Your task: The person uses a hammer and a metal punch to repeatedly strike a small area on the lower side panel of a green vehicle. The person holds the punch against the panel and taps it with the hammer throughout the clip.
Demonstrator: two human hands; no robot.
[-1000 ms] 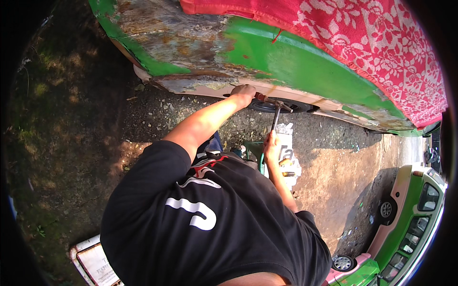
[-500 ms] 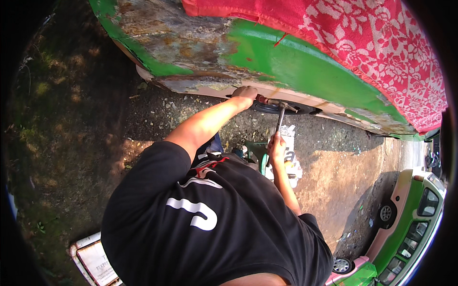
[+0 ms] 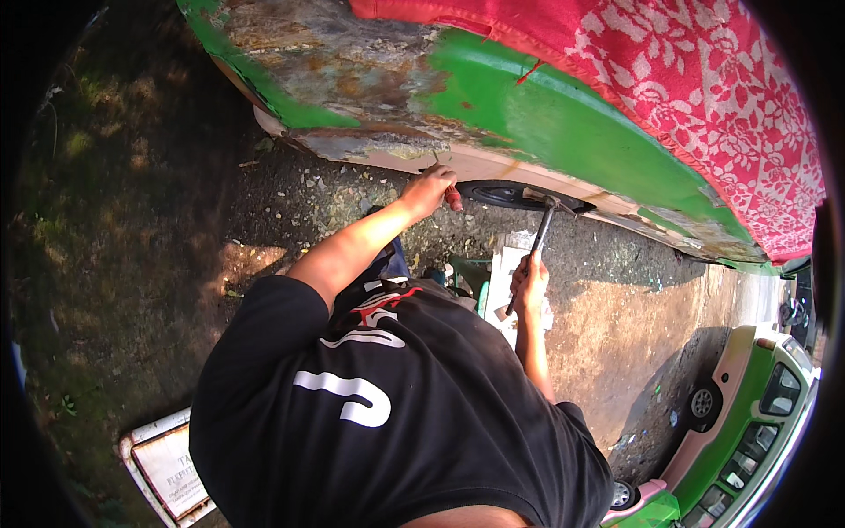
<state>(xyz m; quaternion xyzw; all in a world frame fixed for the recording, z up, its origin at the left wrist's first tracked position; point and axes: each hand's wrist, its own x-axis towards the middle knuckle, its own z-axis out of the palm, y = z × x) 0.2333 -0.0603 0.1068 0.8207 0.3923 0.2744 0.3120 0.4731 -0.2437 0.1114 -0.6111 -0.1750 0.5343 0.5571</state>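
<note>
My left hand [image 3: 429, 192] is closed around a red-handled tool [image 3: 453, 197], which looks like a screwdriver. Its thin shaft reaches up to the pale lower edge of a green vehicle body [image 3: 502, 97]; the tip is hard to make out. My right hand [image 3: 530, 283] grips a hammer [image 3: 543, 231] by its dark handle. The hammer's head is up near the black wheel [image 3: 502, 194], to the right of the red handle and apart from it. Bare, rusty patches [image 3: 343, 70] spread over the panel above my left hand.
A red flowered cloth [image 3: 669, 79] drapes over the vehicle's upper right. Below my right hand lies white printed sheeting [image 3: 506, 264] beside a green object [image 3: 475, 280]. A green and pink van [image 3: 739, 440] stands at the right. At the lower left is a white framed sign [image 3: 172, 466].
The hammer has swung right, away from the red-handled tool. My left hand has shifted left and down, and its handle now points downward to the right.
</note>
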